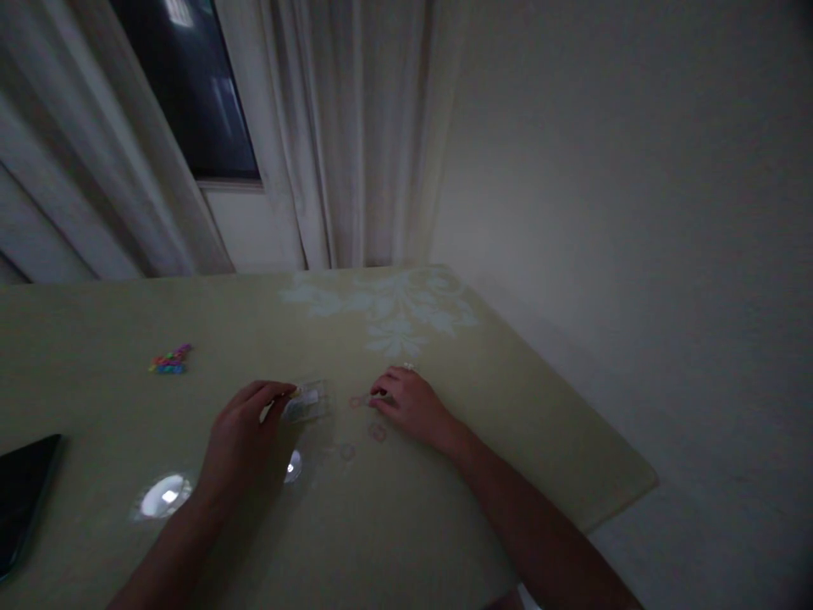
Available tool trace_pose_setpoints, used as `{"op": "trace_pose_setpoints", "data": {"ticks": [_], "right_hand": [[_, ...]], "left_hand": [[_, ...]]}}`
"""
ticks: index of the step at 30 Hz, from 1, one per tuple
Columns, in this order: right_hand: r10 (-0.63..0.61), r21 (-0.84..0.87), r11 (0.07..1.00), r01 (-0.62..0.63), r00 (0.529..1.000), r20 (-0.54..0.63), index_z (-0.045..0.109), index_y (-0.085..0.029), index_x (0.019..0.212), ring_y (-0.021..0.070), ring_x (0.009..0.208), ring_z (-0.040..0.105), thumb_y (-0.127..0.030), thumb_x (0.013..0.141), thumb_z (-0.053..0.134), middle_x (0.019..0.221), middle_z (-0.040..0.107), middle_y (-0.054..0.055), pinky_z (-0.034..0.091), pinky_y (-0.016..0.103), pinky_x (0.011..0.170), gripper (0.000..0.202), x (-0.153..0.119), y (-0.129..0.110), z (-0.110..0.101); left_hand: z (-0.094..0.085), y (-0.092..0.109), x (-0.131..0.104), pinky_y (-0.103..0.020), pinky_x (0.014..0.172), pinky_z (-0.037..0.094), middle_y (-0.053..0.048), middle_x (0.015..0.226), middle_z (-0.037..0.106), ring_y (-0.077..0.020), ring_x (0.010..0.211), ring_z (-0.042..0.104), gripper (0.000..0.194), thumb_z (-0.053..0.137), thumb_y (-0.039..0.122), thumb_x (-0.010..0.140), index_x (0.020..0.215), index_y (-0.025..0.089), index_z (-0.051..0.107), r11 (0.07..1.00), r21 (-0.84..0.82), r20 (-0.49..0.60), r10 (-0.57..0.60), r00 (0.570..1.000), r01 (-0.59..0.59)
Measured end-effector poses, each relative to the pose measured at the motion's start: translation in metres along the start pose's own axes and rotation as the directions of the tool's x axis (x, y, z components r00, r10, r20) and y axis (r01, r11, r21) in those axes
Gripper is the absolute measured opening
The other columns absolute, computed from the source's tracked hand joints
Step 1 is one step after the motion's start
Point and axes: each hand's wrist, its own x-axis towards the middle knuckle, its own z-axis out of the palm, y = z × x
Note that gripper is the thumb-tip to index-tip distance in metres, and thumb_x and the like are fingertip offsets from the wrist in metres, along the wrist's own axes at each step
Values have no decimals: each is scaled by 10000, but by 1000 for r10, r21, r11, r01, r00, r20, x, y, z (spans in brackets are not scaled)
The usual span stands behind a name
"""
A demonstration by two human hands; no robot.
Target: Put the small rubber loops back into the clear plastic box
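My left hand [245, 428] pinches the left edge of a small clear plastic case [308, 402], with a pale patch inside it. To its right, my right hand [410, 402] has thumb and fingers closed on a thin, pale strip-like piece whose kind I cannot make out. A small pinkish ring [354, 402] shows at the left end of that piece. Below the hands, another pinkish ring-shaped piece [377, 433] and a faint clear ring [346, 451] lie on the table. A round shiny clear piece [293, 467] is beside my left wrist.
A pile of small multicoloured pieces [170, 360] lies at the table's back left. A shiny clear round item [166, 496] is left of my left forearm, and a dark flat device [25, 496] is at the left edge. Curtains [356, 127] and a wall border the table [508, 407].
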Motion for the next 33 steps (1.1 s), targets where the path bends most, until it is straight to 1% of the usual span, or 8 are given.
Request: {"op": "trace_pose_setpoints", "data": {"ticks": [6,10,14,17,22,24,27,33], "right_hand": [[-60,-44,997,63,996,63,755,-149,1065,208,982,656,-288,1006,719,1047,735,88,467,310,894,155,-3,-8,5],[-34,-44,998,37,998,59,756,-150,1043,203,973,655,-271,1009,709,1019,736,82,460,303,879,134,-2,-8,6],[-39,-37,998,42,997,67,753,-144,1038,199,950,650,-266,1012,700,998,732,81,456,304,865,135,-2,-10,6],[-44,-34,998,47,996,74,754,-138,1035,197,924,648,-271,1010,705,991,733,83,456,305,853,144,-2,-11,7],[-41,-3,999,41,999,33,755,-149,1037,190,920,649,-229,1012,690,985,739,78,461,298,852,106,-1,-9,7],[-19,17,1000,19,1000,0,753,-147,1043,190,925,654,-200,1014,679,988,743,78,467,297,857,96,-1,-8,6],[3,16,1000,-3,1000,-30,755,-142,1069,196,952,660,-183,1029,652,1014,741,85,479,306,883,118,0,-6,7],[-28,24,999,28,1000,1,777,-175,1112,184,985,651,-228,1037,668,1076,703,79,494,288,889,142,-2,-6,11]], "left_hand": [[-2,-4,1,-354,818,592,-50,973,847,-267,882,791,319,553,447,923,951,263,812,998,-50,65,-41,997,44],[1,-3,-2,-329,750,595,-56,957,850,-245,796,781,324,565,447,934,970,258,825,998,-41,28,-40,999,41],[12,2,-6,-364,755,591,-93,953,843,-268,812,771,340,538,385,991,996,213,832,989,47,2,143,990,-143],[18,3,-9,-407,815,577,-108,977,845,-292,872,760,346,502,273,996,1017,190,836,949,119,31,289,957,-291],[15,5,-12,-447,862,546,-129,1106,836,-323,972,746,389,549,150,876,1162,144,812,857,203,142,453,880,-474],[14,7,-12,-452,839,546,-139,1087,835,-329,950,746,380,559,155,864,1149,125,809,830,242,150,480,864,-503],[13,9,-12,-452,820,548,-142,1061,834,-330,926,743,354,555,160,872,1114,129,812,830,282,133,463,877,-481],[14,8,-13,-451,849,549,-145,1107,830,-332,973,745,390,527,123,870,1146,127,803,823,289,140,469,872,-489]]}}
